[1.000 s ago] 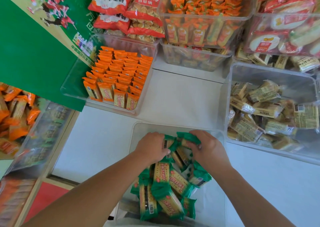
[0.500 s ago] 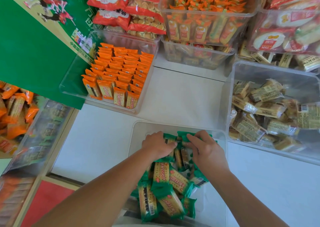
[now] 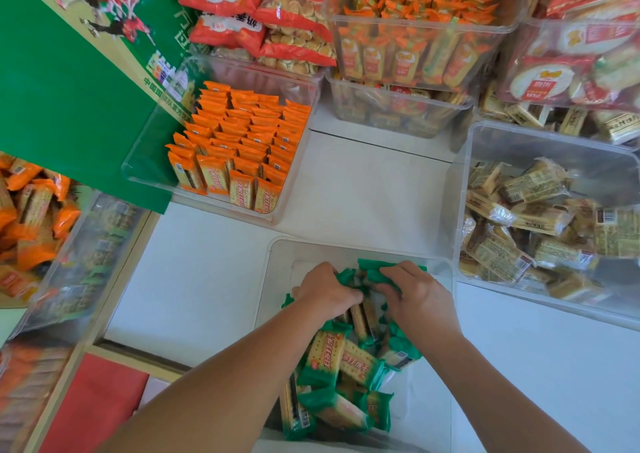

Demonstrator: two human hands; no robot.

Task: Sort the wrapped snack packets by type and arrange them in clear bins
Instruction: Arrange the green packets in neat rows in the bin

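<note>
At near bin (image 3: 346, 245): left hand (image 3: 325, 293), right hand (image 3: 415, 297) each clamped on green packets (image 3: 372, 270)
green packets: slippery wrappers, bunch may topple when released

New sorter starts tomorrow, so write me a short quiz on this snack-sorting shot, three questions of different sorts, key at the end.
1. Multiple choice: the left hand and the right hand both work inside the near bin. What colour are the packets they grip? A orange; B green; C tan.
2. True or false: the orange packets in the clear bin beside the green board stand in neat rows.
3. Fill in: the tan packets in the bin on the right lie in a loose ____.

Key:
1. B, the green packets.
2. True.
3. heap.
</note>
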